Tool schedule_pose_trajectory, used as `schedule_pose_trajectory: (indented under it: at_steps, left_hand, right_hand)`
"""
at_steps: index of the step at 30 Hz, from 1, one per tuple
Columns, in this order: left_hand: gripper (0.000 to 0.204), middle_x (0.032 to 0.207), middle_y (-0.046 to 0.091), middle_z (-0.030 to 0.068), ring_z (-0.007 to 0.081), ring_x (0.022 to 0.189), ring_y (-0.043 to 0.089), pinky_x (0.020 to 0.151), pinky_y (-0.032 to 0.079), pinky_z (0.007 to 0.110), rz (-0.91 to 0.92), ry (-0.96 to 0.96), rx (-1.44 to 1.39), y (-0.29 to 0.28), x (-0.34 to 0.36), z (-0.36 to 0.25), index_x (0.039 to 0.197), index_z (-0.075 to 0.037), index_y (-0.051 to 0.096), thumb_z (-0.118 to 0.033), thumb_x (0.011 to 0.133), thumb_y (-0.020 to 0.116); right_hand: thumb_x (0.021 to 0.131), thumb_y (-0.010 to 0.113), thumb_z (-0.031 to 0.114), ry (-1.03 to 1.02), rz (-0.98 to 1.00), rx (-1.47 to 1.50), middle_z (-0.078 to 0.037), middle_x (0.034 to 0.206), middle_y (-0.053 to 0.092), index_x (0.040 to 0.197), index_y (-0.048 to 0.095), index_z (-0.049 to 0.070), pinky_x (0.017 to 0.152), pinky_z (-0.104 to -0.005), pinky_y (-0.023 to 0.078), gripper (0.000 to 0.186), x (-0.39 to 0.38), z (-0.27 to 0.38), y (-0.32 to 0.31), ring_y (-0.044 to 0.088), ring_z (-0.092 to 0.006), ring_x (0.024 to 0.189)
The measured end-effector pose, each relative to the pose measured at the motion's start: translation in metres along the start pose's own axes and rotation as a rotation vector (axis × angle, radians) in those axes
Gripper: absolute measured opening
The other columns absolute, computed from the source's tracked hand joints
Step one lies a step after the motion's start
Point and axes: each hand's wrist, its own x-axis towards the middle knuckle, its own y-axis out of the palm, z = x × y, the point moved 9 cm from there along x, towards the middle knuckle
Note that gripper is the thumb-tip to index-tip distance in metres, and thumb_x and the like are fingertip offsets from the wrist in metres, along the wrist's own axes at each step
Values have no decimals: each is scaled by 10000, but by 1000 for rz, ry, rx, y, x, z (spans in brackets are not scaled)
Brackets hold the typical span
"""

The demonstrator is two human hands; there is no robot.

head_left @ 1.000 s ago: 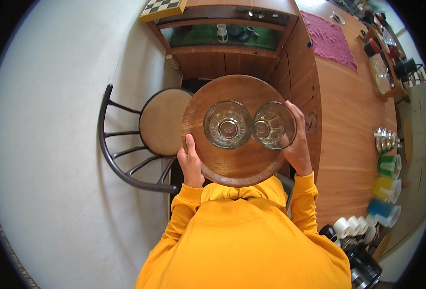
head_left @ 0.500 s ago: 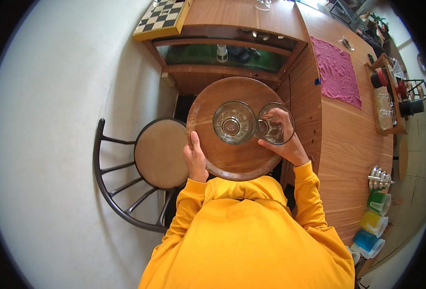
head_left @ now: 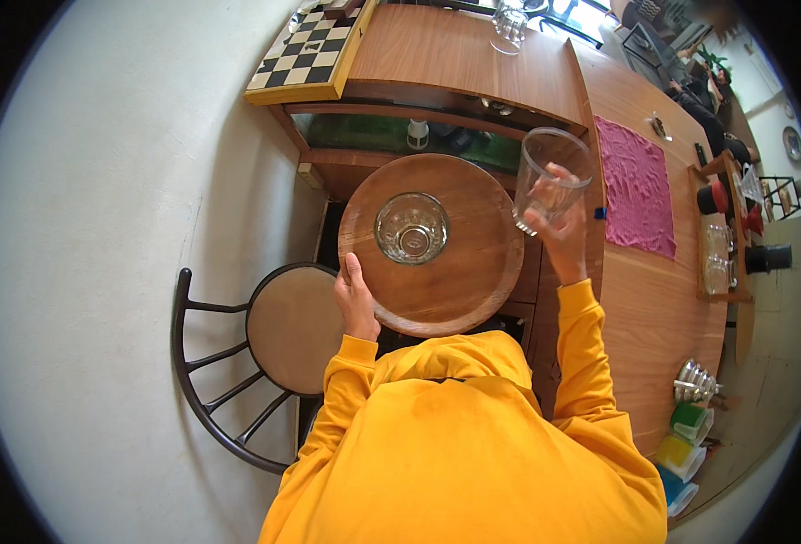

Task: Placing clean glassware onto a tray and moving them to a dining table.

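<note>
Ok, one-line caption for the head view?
Left hand steadies wooden tray with one glass; right hand lifts second glass off.

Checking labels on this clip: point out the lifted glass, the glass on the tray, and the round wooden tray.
lifted glass [head_left: 553, 177], head view, on its clear side wall.
glass on the tray [head_left: 411, 228], head view, on its base.
round wooden tray [head_left: 459, 281], head view, on bare wood.
</note>
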Motion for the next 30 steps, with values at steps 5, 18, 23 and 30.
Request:
schedule_pose_trajectory:
  at_steps: [5,18,23,30]
  left_hand:
    - [565,1251,586,112,184,1092,555,947,444,293,-84,23,28,14,22,-3,1280,61,531,-426,998,474]
    - [565,1269,571,101,171,1121,530,966,410,286,-257,21,3,85,43,-6,1296,59,513,-420,997,486]
    - [525,1260,568,76,171,1137,517,986,396,302,-253,19,-30,100,50,-4,1278,12,535,-428,997,479]
    - [534,1252,567,67,167,1132,519,977,401,297,-264,8,-38,109,50,-9,1278,4,536,-443,989,490]
  right_hand:
    - [756,798,232,-91,-79,-306,-85,1116,599,1286,501,62,887,-307,500,631,102,-20,-44,609,-180,1012]
    - [682,806,386,-115,166,-881,-190,1061,664,1163,519,78,845,-394,518,639,337,-149,-77,659,-331,961]
    - [697,799,379,-151,388,-1016,-185,1119,661,1207,537,61,895,-410,501,656,385,-169,-55,648,-341,1009]
    - [665,800,335,-104,559,-1122,-195,1085,676,1186,620,33,873,-393,519,629,419,-183,-33,664,-328,984]
